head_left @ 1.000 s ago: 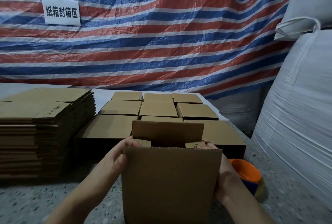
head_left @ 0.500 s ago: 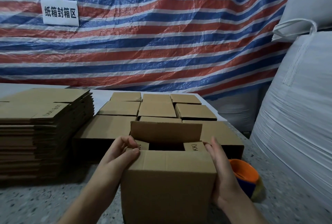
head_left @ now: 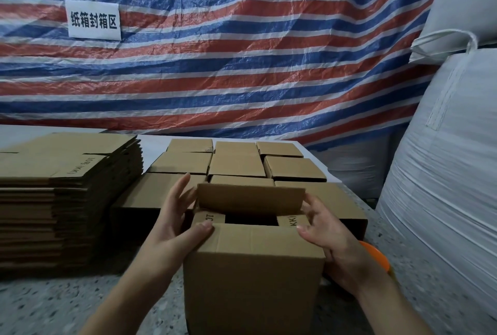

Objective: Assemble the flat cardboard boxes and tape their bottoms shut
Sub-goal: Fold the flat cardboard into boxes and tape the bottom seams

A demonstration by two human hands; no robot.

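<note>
Both hands (head_left: 174, 229) (head_left: 326, 235) pressing corrugated cardboard box (head_left: 252, 275) flaps, fingers straight, speckled table (head_left: 53, 305)

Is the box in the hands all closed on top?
No, the box still shows a dark gap between its flaps, and the far flap stands up.

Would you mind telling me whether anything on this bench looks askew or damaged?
Nothing looks damaged. The stack of flat cardboard is slightly fanned at its edge, and the assembled boxes sit in uneven rows. The box being folded simply has its far flap not yet closed.
</note>
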